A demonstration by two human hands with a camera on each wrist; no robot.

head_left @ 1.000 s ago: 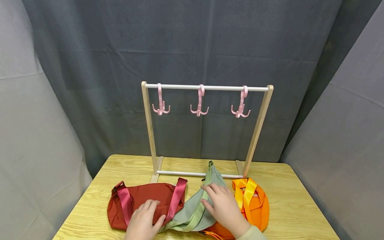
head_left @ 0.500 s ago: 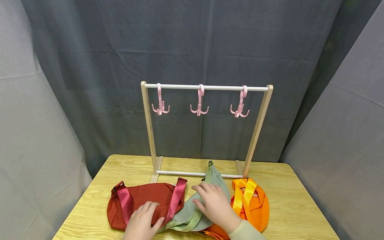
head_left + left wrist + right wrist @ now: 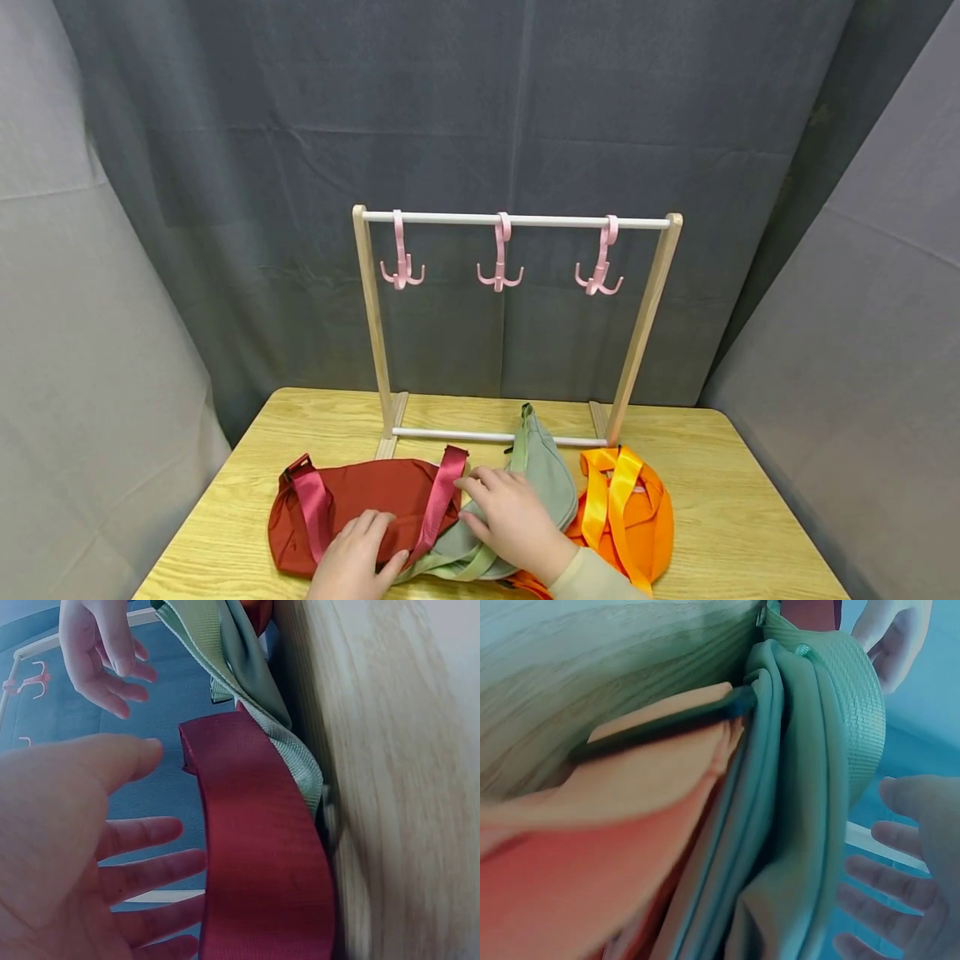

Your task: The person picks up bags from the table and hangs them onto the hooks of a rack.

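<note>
Table (image 3: 720, 508) sides well beyond hands (image 3: 352, 558) (image 3: 513, 518)

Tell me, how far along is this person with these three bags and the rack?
Done: three pink hooks hang on the rack's top bar.
In hand: the left hand is at the red bag and the right hand over the green bag, neither gripping.
Left: no bag is on a hook; those two and the orange bag rest on the table, so any hanging seems still to do.
</note>
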